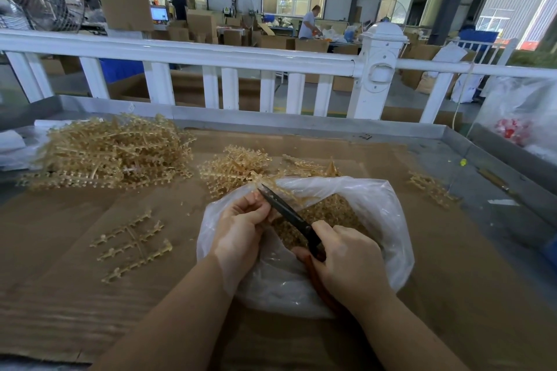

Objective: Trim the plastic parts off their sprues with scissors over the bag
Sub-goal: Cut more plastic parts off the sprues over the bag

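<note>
At the far left of your cardboard-covered desk (75,295) lies the large heap of untrimmed translucent amber plastic sprues (111,153). Nearer you, one flat amber sprue frame (132,245) lies apart on the cardboard. A smaller amber sprue pile (235,169) sits just behind the bag.

Your left hand (241,226) has its fingers curled, pinching the amber sprue being worked (281,190) above the open clear plastic bag (388,214). The black-bladed scissors with reddish handles (289,214) point up and left, tips close to your left fingertips; whether the blades are parted cannot be told. Your right hand (349,259) grips the handles. Loose amber trimmed parts (331,211) already fill the bag's bottom. A few stray amber sprue pieces (431,187) lie to the right, well apart from the bag.

Judgement: you are mid-cut on one sprue, with most stock untrimmed. The next move calls for keeping the cut over the bag's mouth and your left fingertips away from the blade tips; parts may otherwise spring onto the desk.
</note>
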Demonstrator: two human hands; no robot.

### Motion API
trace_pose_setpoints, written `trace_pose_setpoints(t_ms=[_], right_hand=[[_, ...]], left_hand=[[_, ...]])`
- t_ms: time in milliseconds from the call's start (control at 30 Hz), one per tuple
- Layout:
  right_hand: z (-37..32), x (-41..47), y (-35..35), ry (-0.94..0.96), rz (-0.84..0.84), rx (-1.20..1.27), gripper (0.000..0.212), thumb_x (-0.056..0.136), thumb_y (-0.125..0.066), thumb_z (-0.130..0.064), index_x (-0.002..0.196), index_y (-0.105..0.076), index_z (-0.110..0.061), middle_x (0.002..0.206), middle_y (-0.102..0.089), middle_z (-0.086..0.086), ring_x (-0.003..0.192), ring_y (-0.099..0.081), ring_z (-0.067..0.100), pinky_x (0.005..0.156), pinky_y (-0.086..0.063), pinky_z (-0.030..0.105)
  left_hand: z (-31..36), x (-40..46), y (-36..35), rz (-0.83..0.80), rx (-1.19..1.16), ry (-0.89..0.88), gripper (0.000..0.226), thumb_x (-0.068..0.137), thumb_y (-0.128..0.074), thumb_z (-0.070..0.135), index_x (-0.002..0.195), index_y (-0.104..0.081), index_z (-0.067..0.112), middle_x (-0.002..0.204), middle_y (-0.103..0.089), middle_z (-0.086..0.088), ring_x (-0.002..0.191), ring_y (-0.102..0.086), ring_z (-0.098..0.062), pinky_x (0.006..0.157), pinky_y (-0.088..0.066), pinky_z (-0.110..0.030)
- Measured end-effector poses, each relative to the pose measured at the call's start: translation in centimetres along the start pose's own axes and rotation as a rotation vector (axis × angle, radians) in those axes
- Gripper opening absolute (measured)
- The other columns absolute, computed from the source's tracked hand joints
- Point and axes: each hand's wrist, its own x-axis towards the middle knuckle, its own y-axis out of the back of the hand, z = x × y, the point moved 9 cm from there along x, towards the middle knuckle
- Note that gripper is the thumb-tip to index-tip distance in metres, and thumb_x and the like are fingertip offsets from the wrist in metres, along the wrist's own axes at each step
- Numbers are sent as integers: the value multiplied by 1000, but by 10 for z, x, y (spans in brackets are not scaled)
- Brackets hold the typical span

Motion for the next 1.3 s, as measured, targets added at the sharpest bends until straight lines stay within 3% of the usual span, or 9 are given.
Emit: trace_pose_setpoints(t_ms=[67, 267, 433, 667, 800, 900, 1033, 1300], right_hand=[[2, 0, 0, -4, 3, -8, 36, 83, -58, -56, 95, -63, -22, 70, -61, -5, 63, -57, 14, 53, -40, 23], [3, 0, -1, -10, 25, -41, 35, 81, -64, -54, 95, -63, -22, 69, -60, -5, 61, -57, 15, 52, -38, 23], [3, -1, -2, 5, 15, -15, 38, 83, -59, -55, 97, -63, -21, 71, -61, -4, 63, -57, 15, 53, -44, 25], [0, 0, -1, 18, -2, 1, 39, 85, -59, -53, 100, -64, -19, 74, -63, -2, 66, -59, 17, 55, -48, 29], [-2, 1, 0, 30, -2, -13, 38, 84, -61, -53, 95, -64, -17, 68, -62, -1, 60, -59, 18, 52, -48, 30], [-3, 2, 1, 31, 22, -50, 36, 81, -67, -50, 90, -65, -16, 63, -61, 0, 54, -58, 18, 47, -45, 29], [-3, 2, 2, 33, 36, -64, 35, 80, -70, -48, 88, -65, -14, 61, -61, 1, 53, -58, 20, 45, -45, 29], [-3, 3, 1, 44, 39, -39, 35, 83, -65, -50, 85, -63, -14, 61, -61, 1, 52, -58, 20, 44, -44, 29]], left_hand=[[1, -1, -2, -26, 18, -7, 48, 89, -45, -14, 58, -71, 13, 75, -71, -7, 72, -70, -14, 65, -55, -19], [0, -1, -1, 7, -19, -2, 35, 87, -48, -15, 67, -69, 6, 74, -71, -9, 70, -70, -15, 62, -55, -20], [0, 1, -1, 22, -39, -13, 22, 87, -45, -18, 88, -61, -2, 65, -64, -5, 63, -68, -13, 61, -55, -20], [-1, 1, 0, 19, 21, 2, 25, 89, -47, -15, 77, -59, 3, 72, -67, -7, 69, -67, -16, 61, -54, -19], [-3, 2, -1, 6, 11, 18, 25, 90, -46, -15, 78, -58, 3, 79, -67, -11, 75, -66, -19, 73, -57, -25], [-3, 3, 0, 9, 23, 10, 25, 89, -46, -14, 77, -58, 4, 73, -66, -7, 73, -63, -18, 85, -51, -32], [-3, 3, -2, -14, 44, 1, 25, 90, -46, -14, 77, -59, 4, 66, -66, -2, 63, -64, -12, 76, -54, -26], [-2, 3, -3, -30, -3, -2, 28, 90, -45, -15, 71, -52, 4, 70, -67, -5, 68, -67, -13, 66, -56, -21]])
